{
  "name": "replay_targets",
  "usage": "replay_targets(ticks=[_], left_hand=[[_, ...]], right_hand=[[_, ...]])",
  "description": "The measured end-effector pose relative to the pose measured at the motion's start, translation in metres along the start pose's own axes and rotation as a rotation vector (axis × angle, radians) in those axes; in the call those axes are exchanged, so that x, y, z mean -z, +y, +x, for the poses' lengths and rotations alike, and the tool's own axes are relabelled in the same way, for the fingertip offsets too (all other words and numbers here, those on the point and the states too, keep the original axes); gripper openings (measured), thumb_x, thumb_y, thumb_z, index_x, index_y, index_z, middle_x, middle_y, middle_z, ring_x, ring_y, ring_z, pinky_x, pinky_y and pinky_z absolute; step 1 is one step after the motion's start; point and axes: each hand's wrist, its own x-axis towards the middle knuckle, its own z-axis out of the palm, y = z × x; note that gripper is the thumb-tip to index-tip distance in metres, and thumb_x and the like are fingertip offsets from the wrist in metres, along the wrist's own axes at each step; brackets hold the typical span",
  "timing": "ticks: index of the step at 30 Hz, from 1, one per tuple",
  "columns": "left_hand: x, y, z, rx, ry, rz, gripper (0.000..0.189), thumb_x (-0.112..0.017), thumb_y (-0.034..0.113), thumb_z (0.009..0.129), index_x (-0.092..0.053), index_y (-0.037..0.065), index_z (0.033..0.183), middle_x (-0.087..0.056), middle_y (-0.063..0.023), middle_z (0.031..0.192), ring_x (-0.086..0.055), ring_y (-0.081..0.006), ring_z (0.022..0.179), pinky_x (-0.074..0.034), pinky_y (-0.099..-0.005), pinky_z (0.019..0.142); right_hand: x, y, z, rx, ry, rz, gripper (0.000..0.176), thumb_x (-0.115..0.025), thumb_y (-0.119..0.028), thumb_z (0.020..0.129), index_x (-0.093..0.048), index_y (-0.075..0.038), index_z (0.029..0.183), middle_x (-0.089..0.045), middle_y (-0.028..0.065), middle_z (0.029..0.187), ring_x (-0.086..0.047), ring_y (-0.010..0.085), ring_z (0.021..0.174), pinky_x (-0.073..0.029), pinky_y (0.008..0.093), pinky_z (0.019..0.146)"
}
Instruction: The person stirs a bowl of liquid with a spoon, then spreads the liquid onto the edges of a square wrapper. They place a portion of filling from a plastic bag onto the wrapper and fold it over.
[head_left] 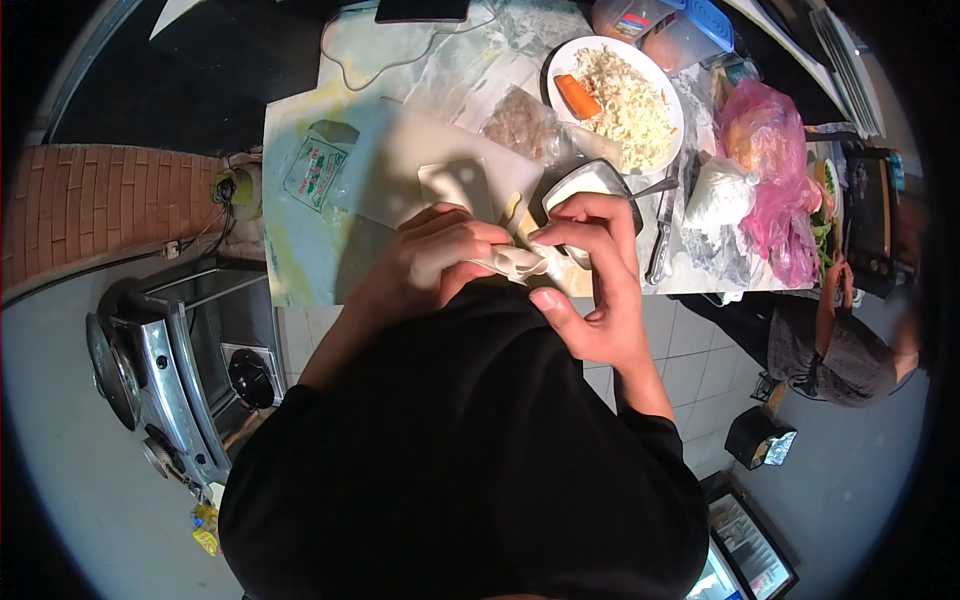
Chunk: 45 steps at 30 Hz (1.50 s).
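My left hand (pixel 437 255) is closed, its thumb and fingers pinching a pale, thin, folded dough wrapper (pixel 517 262) just above the front edge of the table. At the wrapper's other side, my right hand (pixel 600 265) has its fingers curled and its thumb held well apart from them, the index fingertip right at the wrapper's edge. Beyond the left hand, a square pale wrapper sheet (pixel 440 182) lies on the white cutting board (pixel 375 165). A dark-rimmed dish of white contents (pixel 588 180) sits just past the right fingers, with a spoon handle (pixel 655 187) sticking out.
A white plate (pixel 553 75) holds shredded vegetables and a carrot piece (pixel 577 97). Nearby lie a bag of brown filling (pixel 520 125), a knife (pixel 660 238) and a pink plastic bag (pixel 765 170). Another person (pixel 840 345) is at the right; a stove (pixel 170 370) stands left.
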Motion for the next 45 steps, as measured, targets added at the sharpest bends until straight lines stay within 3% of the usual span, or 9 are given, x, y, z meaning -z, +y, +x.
replay_targets(ticks=[5,15,17,20,23,33,38,39,45], left_hand=[[-0.003,-0.002,0.003,-0.27,0.187,0.245,0.03,-0.076,0.006,0.08,-0.052,0.01,0.097,-0.07,-0.0107,0.104,-0.068,-0.0291,0.085,-0.055,-0.0436,0.08],[-0.004,-0.001,0.0,-0.263,0.168,0.27,0.04,-0.075,0.008,0.081,-0.052,0.015,0.113,-0.067,-0.0128,0.112,-0.068,-0.0275,0.084,-0.055,-0.0441,0.081],[-0.004,0.001,0.0,-0.261,0.174,0.259,0.043,-0.074,0.007,0.082,-0.05,0.016,0.117,-0.067,-0.0128,0.111,-0.068,-0.0267,0.084,-0.055,-0.0436,0.081],[-0.005,0.002,-0.002,-0.278,0.177,0.27,0.047,-0.072,0.009,0.085,-0.049,0.017,0.124,-0.068,-0.0122,0.11,-0.068,-0.0257,0.084,-0.056,-0.0434,0.081],[-0.005,0.0,-0.004,-0.292,0.182,0.288,0.047,-0.069,0.011,0.089,-0.047,0.019,0.13,-0.068,-0.0118,0.11,-0.068,-0.0251,0.083,-0.056,-0.0434,0.081],[-0.007,-0.001,-0.003,-0.296,0.211,0.271,0.04,-0.069,0.011,0.089,-0.048,0.017,0.123,-0.069,-0.0128,0.109,-0.069,-0.0259,0.083,-0.056,-0.0427,0.081],[-0.007,-0.001,-0.001,-0.268,0.179,0.208,0.042,-0.073,0.006,0.085,-0.049,0.016,0.118,-0.069,-0.0136,0.108,-0.07,-0.0277,0.084,-0.056,-0.0433,0.08],[-0.008,-0.002,-0.001,-0.269,0.178,0.207,0.042,-0.073,0.006,0.085,-0.049,0.016,0.118,-0.069,-0.0136,0.108,-0.07,-0.0277,0.084,-0.056,-0.0433,0.08],[-0.013,-0.005,-0.003,-0.263,0.237,0.188,0.045,-0.073,0.003,0.084,-0.049,0.016,0.118,-0.069,-0.0135,0.105,-0.07,-0.0284,0.08,-0.055,-0.0423,0.079]], right_hand=[[0.002,-0.001,-0.003,0.003,-0.035,-0.023,0.037,-0.08,-0.018,0.08,-0.07,-0.005,0.113,-0.046,0.0132,0.12,-0.052,0.0274,0.113,-0.046,0.0384,0.094],[0.002,-0.005,-0.003,0.115,-0.076,-0.192,0.035,-0.083,-0.014,0.074,-0.074,-0.01,0.108,-0.047,0.0122,0.119,-0.053,0.0288,0.113,-0.046,0.0409,0.096],[0.001,-0.002,-0.005,0.166,-0.072,-0.261,0.031,-0.078,-0.028,0.077,-0.078,-0.009,0.101,-0.047,0.0124,0.115,-0.05,0.0274,0.107,-0.044,0.0387,0.092],[0.004,-0.01,-0.005,0.132,-0.072,-0.213,0.034,-0.082,-0.017,0.074,-0.074,-0.01,0.107,-0.048,0.0119,0.119,-0.054,0.0296,0.112,-0.045,0.0424,0.096],[0.005,-0.007,-0.007,0.146,-0.014,-0.202,0.034,-0.081,-0.021,0.075,-0.075,-0.01,0.107,-0.049,0.0118,0.119,-0.054,0.0301,0.112,-0.044,0.0429,0.096],[0.007,-0.008,-0.004,0.252,-0.096,-0.29,0.033,-0.08,-0.026,0.077,-0.075,-0.01,0.106,-0.051,0.0139,0.12,-0.054,0.0307,0.112,-0.043,0.0441,0.097],[0.003,-0.01,-0.007,0.146,0.04,-0.141,0.027,-0.073,-0.014,0.08,-0.073,-0.008,0.106,-0.054,0.0153,0.119,-0.056,0.0317,0.108,-0.046,0.0431,0.093],[0.001,-0.006,-0.005,0.228,0.047,-0.101,0.034,-0.066,-0.004,0.076,-0.072,-0.008,0.11,-0.06,0.0145,0.117,-0.056,0.0319,0.102,-0.047,0.0417,0.089],[0.005,-0.005,-0.001,0.329,-0.101,-0.183,0.047,-0.061,0.002,0.068,-0.071,-0.008,0.113,-0.069,0.0091,0.112,-0.054,0.0321,0.097,-0.045,0.0405,0.085]])
